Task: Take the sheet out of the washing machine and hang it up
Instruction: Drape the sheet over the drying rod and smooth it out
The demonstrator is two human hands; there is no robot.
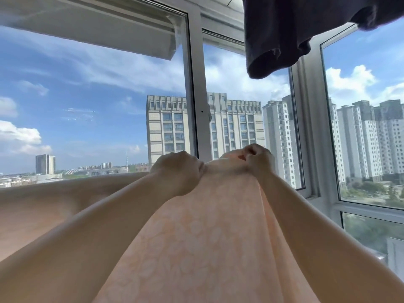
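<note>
A pale peach sheet [196,237] with a faint floral print fills the lower middle of the view and spreads off to the left. Both arms reach up and forward. My left hand [178,171] grips the sheet's upper edge with curled fingers. My right hand [259,161] pinches the same edge a short way to the right, with fabric bunched between thumb and fingers. The stretch of cloth between the two hands is pulled taut. What the sheet hangs on is hidden behind it.
Large white-framed windows [196,106] stand straight ahead, with tall buildings and sky beyond. A dark garment [284,33] hangs from above at the upper right, close over my right hand. A white ledge or box [87,25] juts out at the upper left.
</note>
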